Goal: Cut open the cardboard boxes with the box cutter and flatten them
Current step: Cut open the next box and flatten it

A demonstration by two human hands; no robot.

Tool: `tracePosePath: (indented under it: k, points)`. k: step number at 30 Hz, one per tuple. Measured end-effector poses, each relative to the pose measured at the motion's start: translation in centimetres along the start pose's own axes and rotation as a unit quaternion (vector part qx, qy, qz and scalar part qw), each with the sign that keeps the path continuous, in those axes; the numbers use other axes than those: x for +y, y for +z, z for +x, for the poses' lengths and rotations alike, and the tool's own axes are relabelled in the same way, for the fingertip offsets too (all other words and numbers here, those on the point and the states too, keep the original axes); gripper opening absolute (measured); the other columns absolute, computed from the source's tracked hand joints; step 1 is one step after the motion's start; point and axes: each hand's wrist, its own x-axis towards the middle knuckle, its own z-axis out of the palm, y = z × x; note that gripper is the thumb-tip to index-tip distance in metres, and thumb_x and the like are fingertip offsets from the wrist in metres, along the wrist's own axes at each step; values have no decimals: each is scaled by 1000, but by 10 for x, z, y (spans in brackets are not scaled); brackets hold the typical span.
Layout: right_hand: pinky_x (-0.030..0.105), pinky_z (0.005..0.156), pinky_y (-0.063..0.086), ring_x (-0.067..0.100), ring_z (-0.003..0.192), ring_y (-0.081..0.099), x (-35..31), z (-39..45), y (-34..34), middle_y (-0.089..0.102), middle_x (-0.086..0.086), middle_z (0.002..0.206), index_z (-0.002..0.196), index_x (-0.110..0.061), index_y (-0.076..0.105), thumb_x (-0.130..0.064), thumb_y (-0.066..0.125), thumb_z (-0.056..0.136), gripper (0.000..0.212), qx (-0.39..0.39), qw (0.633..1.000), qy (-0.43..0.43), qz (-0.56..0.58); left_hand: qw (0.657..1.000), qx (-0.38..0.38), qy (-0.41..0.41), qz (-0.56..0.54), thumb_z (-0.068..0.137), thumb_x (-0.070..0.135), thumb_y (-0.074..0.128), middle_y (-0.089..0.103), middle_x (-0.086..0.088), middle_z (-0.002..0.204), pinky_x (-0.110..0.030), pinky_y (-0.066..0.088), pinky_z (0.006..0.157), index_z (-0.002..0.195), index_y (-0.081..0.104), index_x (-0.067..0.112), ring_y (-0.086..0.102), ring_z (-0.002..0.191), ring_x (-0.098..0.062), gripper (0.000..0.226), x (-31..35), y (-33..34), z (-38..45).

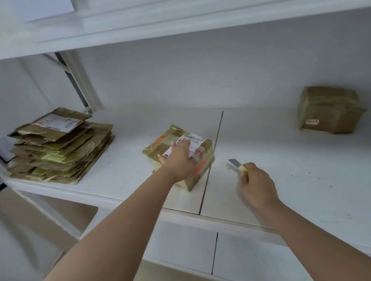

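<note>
We're working at the white shelf (298,174); our left hand (180,161) is lying flat on top of the taped box (175,141) at frame centre, fingers fairly straight, pressing on its label; our right hand (257,186) is curling around the cutter (237,165) just right of the box, blade out, pointing up-left, not touching the box; we're seeing the flattened stack (59,149) sitting at left of frame; a second box (330,109) is sitting uncut at upper right.
</note>
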Motion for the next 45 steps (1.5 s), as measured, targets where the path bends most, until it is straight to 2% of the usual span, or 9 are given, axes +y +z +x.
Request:
tracePosePath:
  k: [3,6,7,9,12,15,18,33,45]
  points:
    - [31,60,41,28,78,58,-3,-2,-4,65,5,82,99,-19,64,-23,45,97,19,-8,1000,-23,-1,1000,-25,-3,-3,94,17,45,31,-7,150,-59,1,115,140,37,16,-4,147,-24,47,19,-2,4]
    - [31,60,43,27,76,57,-9,-5,-9,61,1,75,97,-21,66,-25,44,96,22,-9,1000,-26,13,997,-54,51,13,91,12,46,34,-6,148,-40,24,112,137,47,20,13,145,-28,47,13,-23,4]
    - [32,61,43,27,75,56,-11,-6,-10,59,1,73,96,-19,65,-24,44,96,22,-10,999,-26,16,995,-46,68,56,90,15,48,33,-4,149,-38,24,110,136,48,25,18,143,-26,47,8,-30,2]
    - [31,61,43,27,76,55,-13,-9,-10,58,0,74,97,-18,65,-24,44,96,22,-13,999,-32,16,977,-47,99,184,88,24,53,21,2,156,-48,13,112,139,42,36,8,145,-22,53,-5,-38,-3]
    - [32,62,42,28,77,56,-16,-13,-12,61,2,77,100,-18,63,-24,45,96,20,-19,999,-46,11,964,-84,124,221,92,30,54,9,1,161,-51,4,116,147,25,41,0,148,-25,63,-26,-36,-9]
    - [33,58,40,28,69,55,-18,-16,-13,56,0,68,101,-16,59,-26,44,96,18,-18,998,-66,-5,953,-15,144,265,98,45,43,26,-2,156,-43,17,115,146,26,43,23,140,-32,51,-27,-20,-10]
    - [32,56,35,26,65,49,-22,-18,-12,52,-1,67,101,-14,54,-27,42,97,17,-19,996,-81,-25,936,67,122,324,95,57,35,40,-4,145,-43,28,107,144,32,45,35,127,-35,51,-4,1,-12]
    - [31,56,32,33,68,55,-15,-29,4,62,9,74,109,-9,47,-22,40,96,19,-35,993,-80,-79,953,67,73,288,97,55,34,37,-8,139,-45,46,87,146,25,43,29,129,-31,51,8,11,-11]
    - [29,52,32,28,56,46,-23,-28,18,57,3,72,112,-9,41,-17,33,98,18,-15,988,-46,-149,949,66,68,302,98,53,33,39,-9,135,-43,46,89,147,23,41,30,128,-32,52,11,16,-1]
